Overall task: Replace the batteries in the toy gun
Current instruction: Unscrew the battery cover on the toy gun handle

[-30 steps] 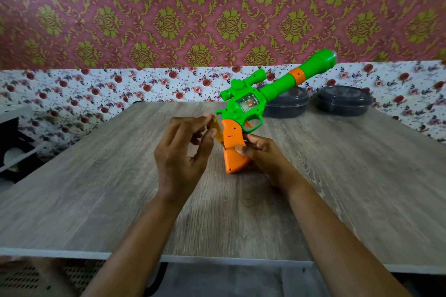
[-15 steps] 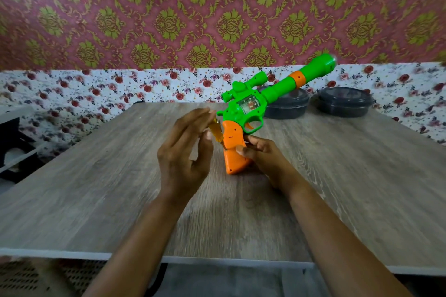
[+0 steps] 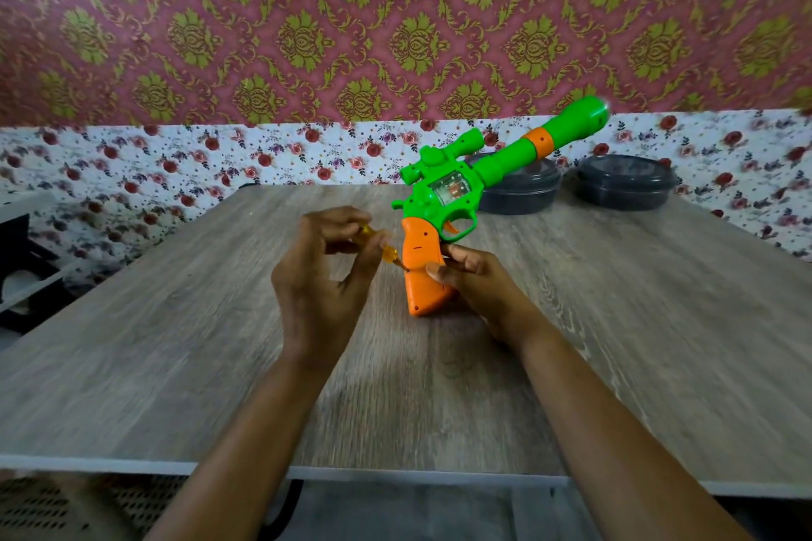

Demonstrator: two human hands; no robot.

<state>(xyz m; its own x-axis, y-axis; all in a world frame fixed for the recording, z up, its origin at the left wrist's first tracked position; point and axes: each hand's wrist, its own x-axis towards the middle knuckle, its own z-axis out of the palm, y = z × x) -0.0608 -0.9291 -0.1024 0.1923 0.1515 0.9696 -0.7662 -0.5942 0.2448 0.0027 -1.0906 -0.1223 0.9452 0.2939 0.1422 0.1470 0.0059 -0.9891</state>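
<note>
I pinch screwdriver (image 3: 377, 247) in left hand (image 3: 323, 281), tip at grip screw | right hand (image 3: 476, 283) clamps toy gun (image 3: 444, 206) | barrel points far-right

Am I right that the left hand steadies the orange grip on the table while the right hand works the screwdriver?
Not quite: the hands are swapped. The head view shows the right hand steadying the orange grip on the table, while the left hand works the screwdriver.
</note>
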